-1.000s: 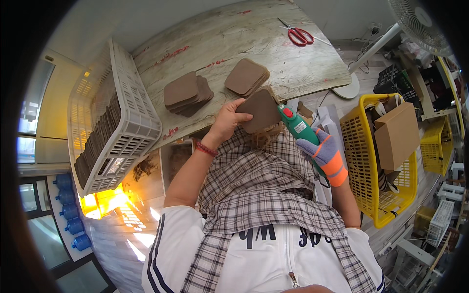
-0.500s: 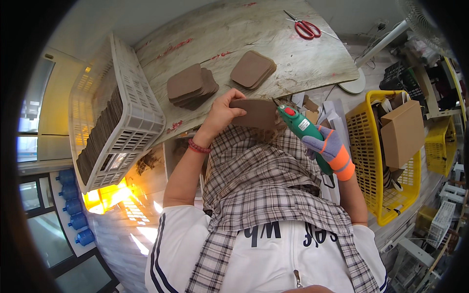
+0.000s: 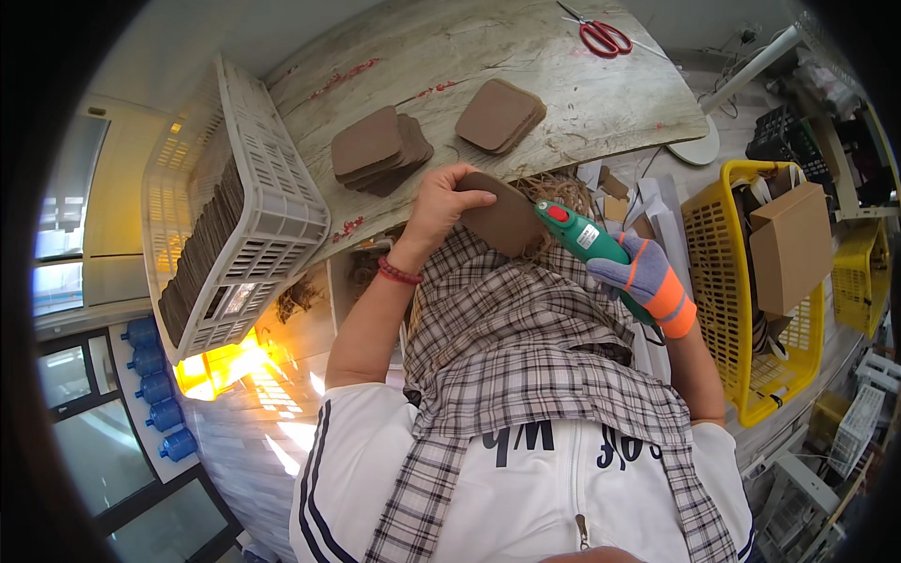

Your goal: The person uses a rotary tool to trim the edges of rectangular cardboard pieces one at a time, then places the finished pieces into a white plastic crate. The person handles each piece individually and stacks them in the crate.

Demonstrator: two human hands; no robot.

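Note:
My bare left hand (image 3: 445, 208) pinches a flat brown piece with rounded corners (image 3: 507, 218) between thumb and fingers, over my lap at the table's near edge. In a grey and orange glove, my right hand (image 3: 648, 280) is wrapped round a green power cutter with a red button (image 3: 587, 235). The cutter's tip is close to the piece's right edge; whether they touch I cannot tell. Brown trimmings (image 3: 561, 190) lie just behind it. On the table sit two stacks of similar pieces, a fanned one (image 3: 368, 148) and a neater one (image 3: 499, 114).
Red-handled scissors (image 3: 605, 39) lie at the far right of the table (image 3: 404, 58). A white crate (image 3: 282, 192) full of brown pieces stands on my left. To my right, a yellow basket (image 3: 718, 281) holds a cardboard box (image 3: 790, 249), beside a fan's base (image 3: 694, 143).
The brown piece has been turned and tilted in my left hand, its right end now lower. My right hand keeps the cutter beside its edge. The whole view has shifted slightly.

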